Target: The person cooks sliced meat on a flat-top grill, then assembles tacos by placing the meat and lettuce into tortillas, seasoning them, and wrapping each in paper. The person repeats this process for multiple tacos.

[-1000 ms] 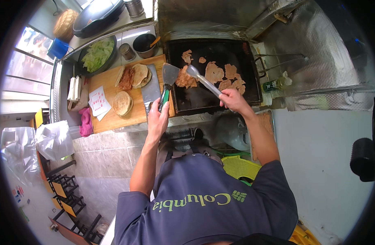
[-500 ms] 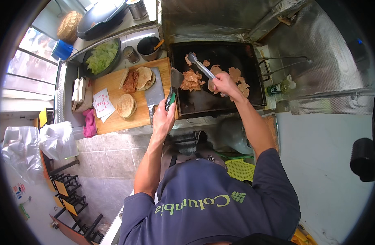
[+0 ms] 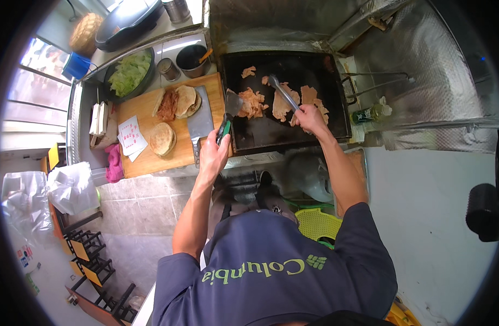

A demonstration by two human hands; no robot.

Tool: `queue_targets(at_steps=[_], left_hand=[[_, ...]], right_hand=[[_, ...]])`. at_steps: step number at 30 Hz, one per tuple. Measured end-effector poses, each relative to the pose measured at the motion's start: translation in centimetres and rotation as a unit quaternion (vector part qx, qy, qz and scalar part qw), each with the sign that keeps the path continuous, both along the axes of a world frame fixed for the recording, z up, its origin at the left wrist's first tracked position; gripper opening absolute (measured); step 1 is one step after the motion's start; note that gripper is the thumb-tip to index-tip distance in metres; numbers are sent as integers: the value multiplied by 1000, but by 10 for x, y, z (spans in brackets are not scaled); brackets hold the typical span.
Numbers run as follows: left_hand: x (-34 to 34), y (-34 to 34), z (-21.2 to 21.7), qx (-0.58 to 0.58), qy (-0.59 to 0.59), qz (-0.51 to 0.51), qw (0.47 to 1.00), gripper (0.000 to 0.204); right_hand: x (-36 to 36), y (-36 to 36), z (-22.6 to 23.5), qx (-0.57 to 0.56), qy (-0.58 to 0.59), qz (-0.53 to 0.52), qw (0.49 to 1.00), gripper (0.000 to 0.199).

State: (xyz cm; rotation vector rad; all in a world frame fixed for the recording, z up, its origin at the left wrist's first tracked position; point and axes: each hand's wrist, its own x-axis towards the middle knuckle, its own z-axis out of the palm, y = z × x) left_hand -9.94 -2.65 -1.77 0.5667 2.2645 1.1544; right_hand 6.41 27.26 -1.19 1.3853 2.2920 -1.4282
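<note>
My left hand [image 3: 213, 155] is closed round the black-and-green handle of a scraper [image 3: 234, 102]. Its metal blade meets the left side of a pile of cut meat [image 3: 252, 103] on the black griddle [image 3: 293, 138]. In my right hand [image 3: 311, 120] are metal tongs [image 3: 283, 93]. Their tips are beside a small meat scrap [image 3: 265, 80], and whether they pinch it I cannot tell. Flat meat slices [image 3: 283, 108] lie partly under the tongs, with more slices [image 3: 313, 98] to the right. A separate meat piece [image 3: 249, 71] sits farther back.
Left of the griddle, a wooden board [image 3: 184, 149] carries a cleaver [image 3: 200, 117], a round flatbread [image 3: 162, 139] and an opened flatbread [image 3: 188, 101] with reddish filling. Behind are a bowl of lettuce [image 3: 131, 76] and a dark pot [image 3: 193, 61]. A green bottle [image 3: 372, 114] lies right of the griddle.
The tongs have moved right, away from the back-left meat piece to the scrap by the middle slices. My left hand has brought the scraper blade slightly right, against the pile.
</note>
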Motion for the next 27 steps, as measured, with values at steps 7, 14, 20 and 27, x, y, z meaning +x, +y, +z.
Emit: queue_targets(at_steps=[7,14,20,27], left_hand=[[8,0,10,-5,-8,2,1000,49],[1,-10,-19,58,25,52,997,49],[-4,3,-12,126,-83,43,988,47],[-1,13,-7,-11,-48,-8,999,47]], right_hand=[[-52,10,-33,210,69,98,970,27],[-36,-8,12,4,106,72,992,25],[33,-38,18,-103,91,55,989,28],[-23,-12,-21,-7,67,58,996,24]])
